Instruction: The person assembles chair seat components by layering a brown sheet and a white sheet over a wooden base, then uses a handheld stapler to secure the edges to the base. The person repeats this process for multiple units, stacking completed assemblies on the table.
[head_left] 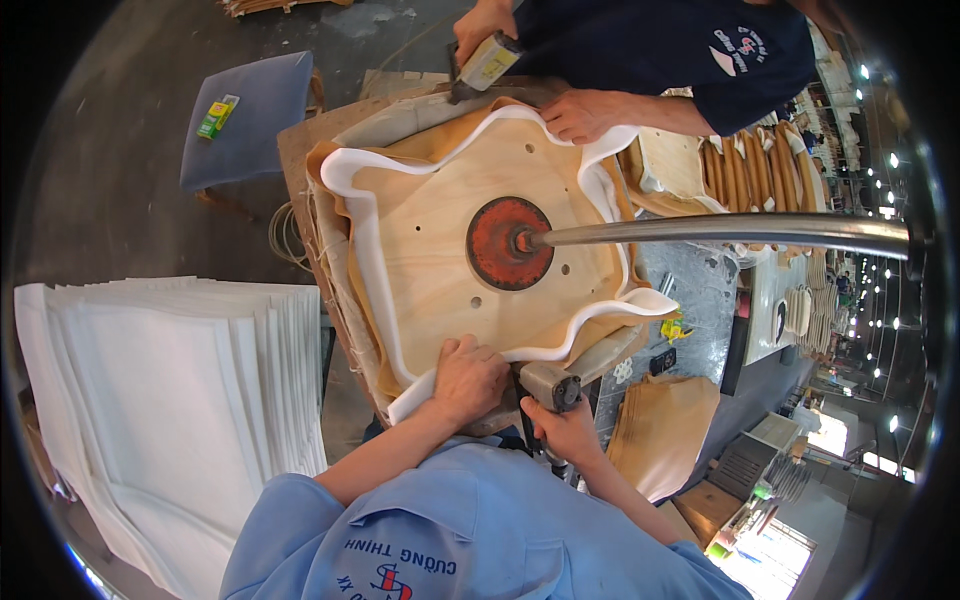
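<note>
A plywood seat panel [430,275] lies underside up, with white padding [372,235] and a tan cover [335,200] bunched loosely round its edges. My left hand [470,382] is at the near edge, its fingers bent and pressing the white padding onto the wood. In my right hand [565,432], just to the right, is a grey staple gun [550,386], its nose close to the near edge. A round red press plate [498,250] on a metal rod [720,230] bears down on the panel's middle.
Opposite, a co-worker's hand [482,28] grips another staple gun [488,62]; their other hand [585,115] rests on the far edge. White padding sheets [170,370] are stacked at left, behind them a blue padded stool [250,115]. Tan covers [662,430] lie at right.
</note>
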